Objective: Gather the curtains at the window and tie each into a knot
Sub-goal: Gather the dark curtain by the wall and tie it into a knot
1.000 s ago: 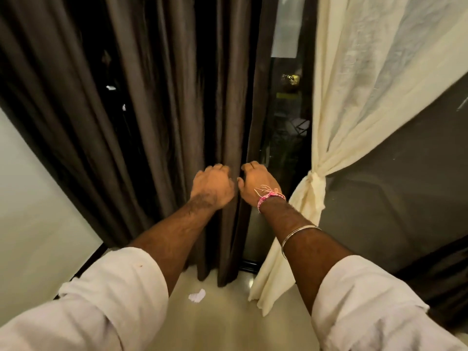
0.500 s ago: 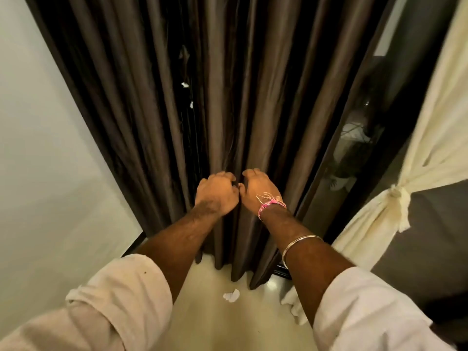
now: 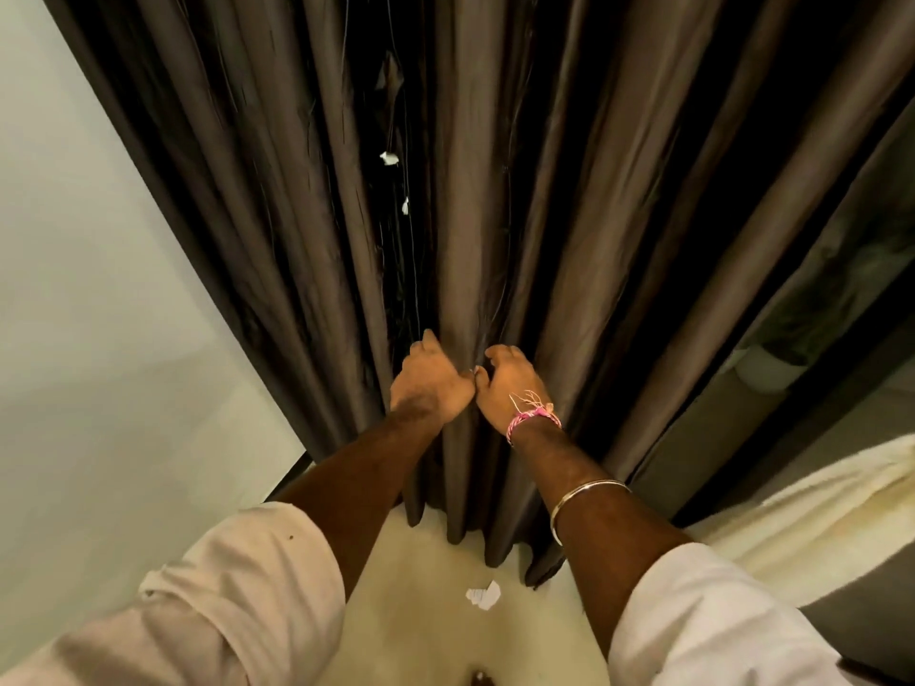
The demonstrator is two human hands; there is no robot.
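While knuckles touch, both hands' fingers (image 3: 430, 339) clutch one brown curtain (image 3: 465, 215) fold btwn them.

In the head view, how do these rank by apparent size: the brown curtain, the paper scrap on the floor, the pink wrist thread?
1. brown curtain, largest by far
2. pink wrist thread and paper scrap look alike; unsure.
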